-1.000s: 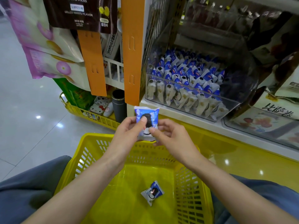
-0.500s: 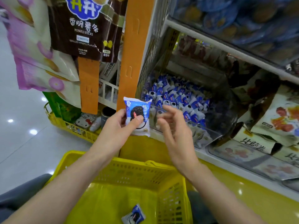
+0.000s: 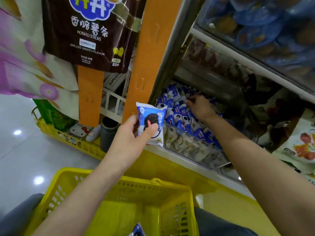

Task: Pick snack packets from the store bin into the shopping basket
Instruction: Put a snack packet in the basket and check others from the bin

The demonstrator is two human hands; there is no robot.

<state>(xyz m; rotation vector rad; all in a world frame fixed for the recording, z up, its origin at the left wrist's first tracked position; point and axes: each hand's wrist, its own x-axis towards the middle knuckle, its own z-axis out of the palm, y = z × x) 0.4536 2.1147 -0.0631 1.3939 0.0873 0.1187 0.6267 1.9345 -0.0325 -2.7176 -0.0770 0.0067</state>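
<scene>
My left hand holds a blue-and-white cookie snack packet upright, pinched between thumb and fingers, above the far rim of the yellow shopping basket. My right hand is reached into the clear store bin, palm down, its fingertips touching the piled blue-and-white packets; no packet is visibly gripped. One more packet lies on the basket floor at the bottom edge of the view.
A brown potato-sticks bag and orange hanging strips hang left of the bin. A second yellow basket and a dark cylinder stand on the floor. Snack bags fill the shelf at right.
My right hand let go of the held packet and moved forward into the bin. My left hand keeps the packet alone. The view tilted upward, so the basket dropped lower in frame.
</scene>
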